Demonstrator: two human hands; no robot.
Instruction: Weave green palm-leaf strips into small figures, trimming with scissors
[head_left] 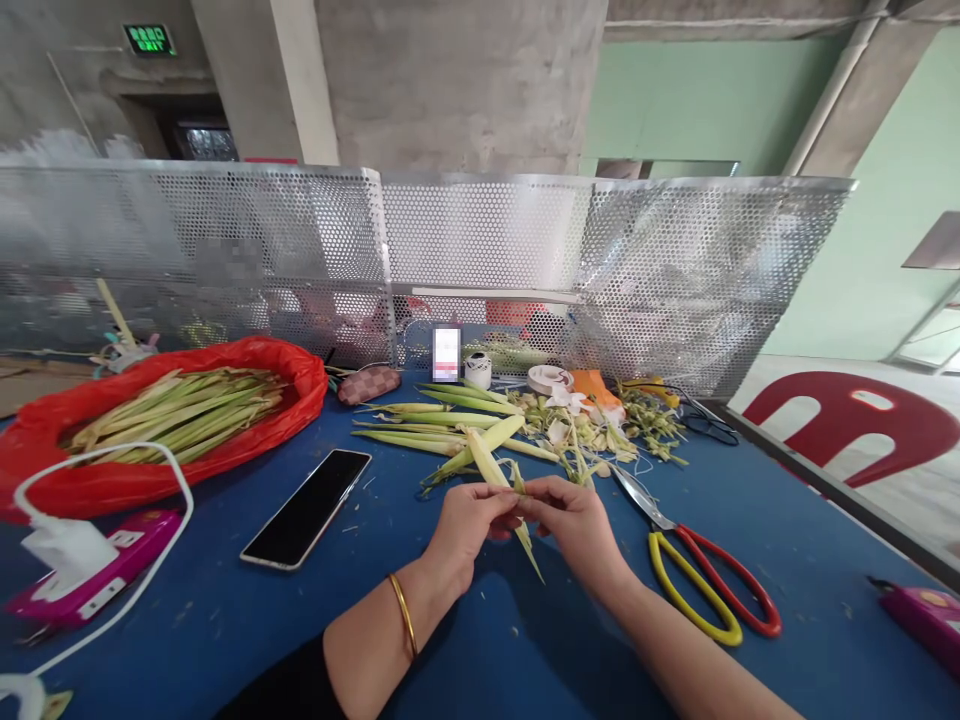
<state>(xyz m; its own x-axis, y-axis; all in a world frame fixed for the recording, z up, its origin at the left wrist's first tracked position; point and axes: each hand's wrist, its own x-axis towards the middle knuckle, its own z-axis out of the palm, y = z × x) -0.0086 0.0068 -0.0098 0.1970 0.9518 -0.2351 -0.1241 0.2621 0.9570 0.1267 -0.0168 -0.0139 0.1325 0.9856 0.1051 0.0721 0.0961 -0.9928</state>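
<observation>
My left hand (466, 522) and my right hand (574, 522) meet above the blue table (420, 640), both pinched on a pale green leaf strip (499, 475) that runs up between them and hangs down in a point. A gold bangle sits on my left wrist. Several similar leaf strips (442, 420) lie just beyond my hands. A red bag (296, 375) full of green strips rests at the left. Scissors (697, 580) with red and yellow handles lie right of my right hand.
A black phone (306, 508) lies left of my hands. A pink power strip (90, 575) with a white charger sits at the near left. Leaf scraps (592, 425) pile up by a perforated metal screen (480, 250). A red plastic chair (855, 420) stands to the right.
</observation>
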